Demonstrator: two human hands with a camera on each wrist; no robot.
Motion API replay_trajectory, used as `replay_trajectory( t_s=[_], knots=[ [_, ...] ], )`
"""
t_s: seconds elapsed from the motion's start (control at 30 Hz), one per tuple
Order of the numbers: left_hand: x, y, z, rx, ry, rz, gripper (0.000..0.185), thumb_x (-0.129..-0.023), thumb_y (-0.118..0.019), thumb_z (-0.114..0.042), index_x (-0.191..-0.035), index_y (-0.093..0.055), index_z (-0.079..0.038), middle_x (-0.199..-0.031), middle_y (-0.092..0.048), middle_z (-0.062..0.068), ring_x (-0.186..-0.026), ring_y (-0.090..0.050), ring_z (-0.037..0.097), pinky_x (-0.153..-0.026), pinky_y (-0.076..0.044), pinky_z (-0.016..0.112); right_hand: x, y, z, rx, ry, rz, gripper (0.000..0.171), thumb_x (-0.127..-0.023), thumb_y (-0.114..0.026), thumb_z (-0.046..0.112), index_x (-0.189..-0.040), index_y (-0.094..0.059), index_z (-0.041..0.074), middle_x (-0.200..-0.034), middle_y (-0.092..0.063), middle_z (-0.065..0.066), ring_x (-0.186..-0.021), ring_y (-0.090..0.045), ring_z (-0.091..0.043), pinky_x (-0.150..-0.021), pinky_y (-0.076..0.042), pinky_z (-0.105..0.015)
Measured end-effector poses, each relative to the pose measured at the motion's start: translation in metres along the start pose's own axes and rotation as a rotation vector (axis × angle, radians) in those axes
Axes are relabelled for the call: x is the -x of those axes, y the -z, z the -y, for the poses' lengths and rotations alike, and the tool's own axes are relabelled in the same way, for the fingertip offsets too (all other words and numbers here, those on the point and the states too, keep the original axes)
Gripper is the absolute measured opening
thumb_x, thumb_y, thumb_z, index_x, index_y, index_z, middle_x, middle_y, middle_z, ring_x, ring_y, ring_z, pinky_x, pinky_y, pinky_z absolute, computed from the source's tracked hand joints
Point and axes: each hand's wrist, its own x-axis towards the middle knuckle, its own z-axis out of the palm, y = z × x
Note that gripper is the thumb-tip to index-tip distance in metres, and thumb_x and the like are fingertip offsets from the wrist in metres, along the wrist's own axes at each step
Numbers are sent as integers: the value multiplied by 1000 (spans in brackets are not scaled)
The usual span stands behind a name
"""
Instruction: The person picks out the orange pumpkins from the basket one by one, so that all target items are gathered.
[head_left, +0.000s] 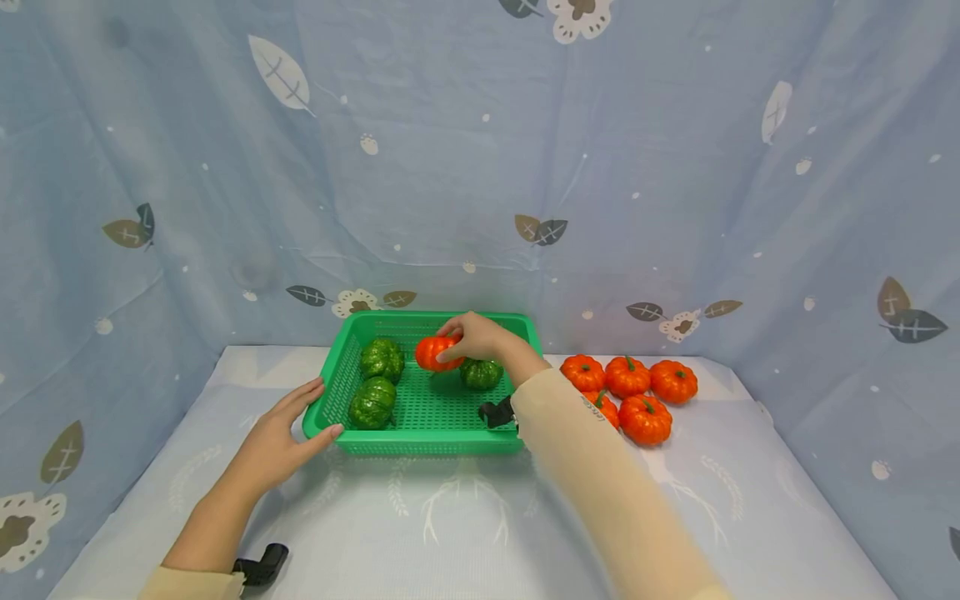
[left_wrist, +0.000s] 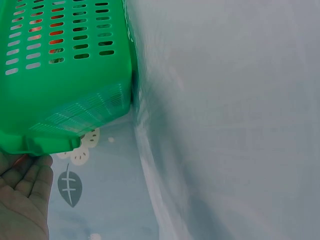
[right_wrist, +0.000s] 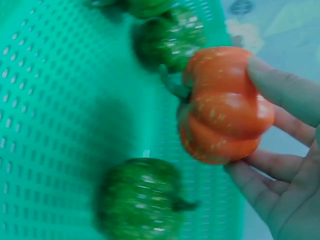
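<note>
A green plastic basket (head_left: 420, 442) stands on the table against the back curtain. Three green pumpkins lie in it: one at the back left (head_left: 382, 358), one at the front left (head_left: 372, 402), one to the right (head_left: 481, 374). My right hand (head_left: 472, 335) grips an orange pumpkin (head_left: 437, 352) above the basket's back part; in the right wrist view that orange pumpkin (right_wrist: 225, 107) sits between thumb and fingers over the mesh floor (right_wrist: 55, 125). My left hand (head_left: 281, 433) rests with straight fingers against the basket's front left corner (left_wrist: 55, 142).
Several orange pumpkins (head_left: 630, 392) lie in a cluster on the table right of the basket. A patterned blue curtain (head_left: 480, 167) encloses the back and both sides. The table's cloth (head_left: 450, 533) stretches toward me.
</note>
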Motion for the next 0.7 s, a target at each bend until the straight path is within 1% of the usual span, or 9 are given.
replay_trajectory(
  t_s=[0.2, 0.37, 0.57, 0.63, 0.7],
  knots=[
    [0, 0, 1, 1, 0, 1, 82, -93, -70, -47, -154, -37, -2, -161, -30, 16, -138, -35, 51, -102, -33, 74, 24, 25, 3, -2, 63, -10, 48, -88, -80, 23, -132, -65, 12, -129, -64, -10, -112, -62, -22, -89, -55, -34],
    [-1, 0, 1, 10, 2, 3, 83, -93, -70, -47, -154, -37, -2, -161, -30, 15, -139, -34, 51, -103, -32, 74, 50, 41, 2, -41, 107, -28, 47, -88, -79, 21, -132, -65, 10, -126, -66, -8, -109, -63, -21, -89, -55, -35],
    [-1, 0, 1, 4, 4, 5, 83, -93, -70, -47, -154, -37, -2, -161, -30, 16, -139, -34, 51, -103, -32, 74, 80, 52, 0, -94, 105, -40, 49, -89, -79, 20, -135, -62, 11, -128, -64, -6, -108, -63, -22, -89, -56, -35],
    [0, 0, 1, 6, -3, 2, 83, -93, -70, -47, -154, -37, -1, -161, -30, 17, -139, -34, 51, -103, -32, 74, 90, 55, -2, -91, 108, -51, 50, -89, -78, 21, -135, -62, 11, -129, -64, -6, -110, -63, -23, -91, -55, -37],
    [0, 0, 1, 9, -9, -2, 83, -93, -70, -48, -153, -38, -1, -160, -31, 17, -138, -35, 51, -103, -32, 74, 100, 57, -5, -63, 116, -81, 50, -89, -79, 24, -135, -63, 13, -130, -63, -5, -114, -61, -24, -95, -53, -40]
  ],
)
